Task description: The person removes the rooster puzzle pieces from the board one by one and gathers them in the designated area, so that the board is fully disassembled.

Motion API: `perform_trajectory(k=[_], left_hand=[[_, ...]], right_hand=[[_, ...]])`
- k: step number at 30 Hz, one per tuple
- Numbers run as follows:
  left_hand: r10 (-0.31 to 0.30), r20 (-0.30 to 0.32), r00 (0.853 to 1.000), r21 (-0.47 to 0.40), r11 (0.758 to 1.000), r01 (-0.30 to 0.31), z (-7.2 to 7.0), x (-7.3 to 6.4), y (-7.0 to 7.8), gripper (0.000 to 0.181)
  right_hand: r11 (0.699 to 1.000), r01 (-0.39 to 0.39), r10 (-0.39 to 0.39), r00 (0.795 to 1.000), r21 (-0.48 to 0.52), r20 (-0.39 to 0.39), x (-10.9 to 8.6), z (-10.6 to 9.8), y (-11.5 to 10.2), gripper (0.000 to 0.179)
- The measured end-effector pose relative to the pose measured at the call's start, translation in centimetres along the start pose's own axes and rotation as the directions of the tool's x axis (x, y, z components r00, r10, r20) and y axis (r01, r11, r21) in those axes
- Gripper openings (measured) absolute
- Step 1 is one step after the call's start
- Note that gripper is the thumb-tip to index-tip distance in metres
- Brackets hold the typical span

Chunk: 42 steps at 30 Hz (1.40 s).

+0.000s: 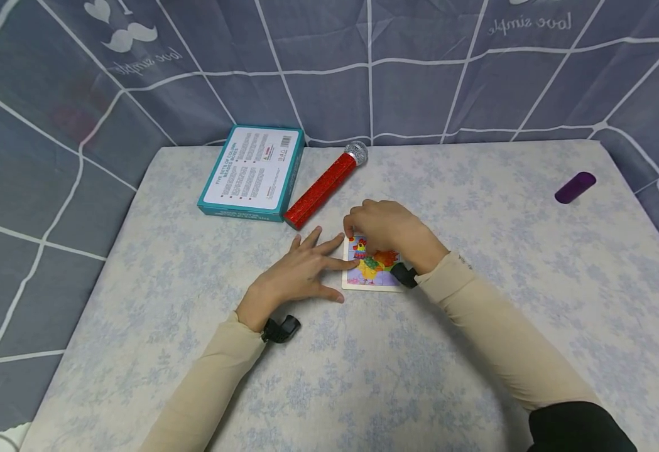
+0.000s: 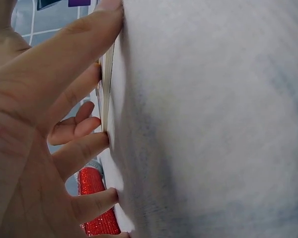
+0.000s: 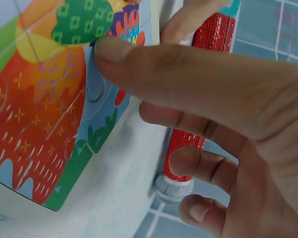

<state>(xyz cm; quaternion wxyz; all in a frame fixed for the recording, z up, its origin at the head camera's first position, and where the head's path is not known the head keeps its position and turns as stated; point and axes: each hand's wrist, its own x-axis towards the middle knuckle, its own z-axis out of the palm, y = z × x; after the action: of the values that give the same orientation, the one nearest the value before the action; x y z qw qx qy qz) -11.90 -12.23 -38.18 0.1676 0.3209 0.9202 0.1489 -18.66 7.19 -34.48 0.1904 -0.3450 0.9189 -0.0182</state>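
A small jigsaw puzzle [image 1: 384,280] with a colourful bird picture in a pale frame lies flat on the table. My left hand [image 1: 298,271] is spread at its left side, the index finger reaching over the frame onto the picture. In the left wrist view, other fingertips rest on the tablecloth beside the puzzle's thin edge [image 2: 107,94]. From the far side comes my right hand [image 1: 390,231], above the puzzle. Its straight thumb [image 3: 114,52] presses on the picture [image 3: 44,124] in the right wrist view, while the other fingers bend loosely past the frame's edge.
Behind my left hand a red glittery microphone [image 1: 323,188] lies slantwise, its silver head pointing away. It lies alongside a teal-edged box [image 1: 250,168] with a printed white label. A purple cylinder [image 1: 575,187] lies at the far right. Grey checked curtains [image 1: 329,100] border the table's back and sides.
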Motion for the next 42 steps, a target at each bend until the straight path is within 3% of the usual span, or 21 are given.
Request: perform_trajectory(k=[6,15,27,35,38,42], left_hand=[[-0.002,-0.002,1.0,-0.006,1.0,0.002,0.0,-0.1,0.0,0.072],[-0.001,0.008,1.0,-0.011,1.0,0.001,0.0,0.0,0.0,0.07],[-0.002,0.006,1.0,-0.012,1.0,0.003,0.0,0.0,0.0,0.069],[0.001,-0.001,1.0,-0.012,1.0,-0.001,-0.2,0.0,0.1,0.069],[-0.002,0.002,1.0,-0.014,1.0,0.002,-0.3,-0.1,0.1,0.069],[0.001,0.003,1.0,-0.017,1.0,-0.001,-0.2,-0.1,0.1,0.07]], right_hand=[[0.998,0.002,-0.003,1.0,-0.061,-0.022,0.2,-0.1,-0.8,0.036],[0.997,0.005,-0.009,0.999,0.082,0.05,0.4,-0.2,0.1,0.036],[0.977,0.039,-0.055,0.996,0.208,0.069,0.5,0.0,0.9,0.036],[0.954,0.081,-0.1,0.994,0.29,0.053,0.1,0.5,1.6,0.026],[0.968,0.055,-0.068,0.997,0.246,0.044,0.0,0.4,1.3,0.031],[0.994,0.025,-0.029,0.999,0.106,0.032,-0.2,0.1,0.2,0.034]])
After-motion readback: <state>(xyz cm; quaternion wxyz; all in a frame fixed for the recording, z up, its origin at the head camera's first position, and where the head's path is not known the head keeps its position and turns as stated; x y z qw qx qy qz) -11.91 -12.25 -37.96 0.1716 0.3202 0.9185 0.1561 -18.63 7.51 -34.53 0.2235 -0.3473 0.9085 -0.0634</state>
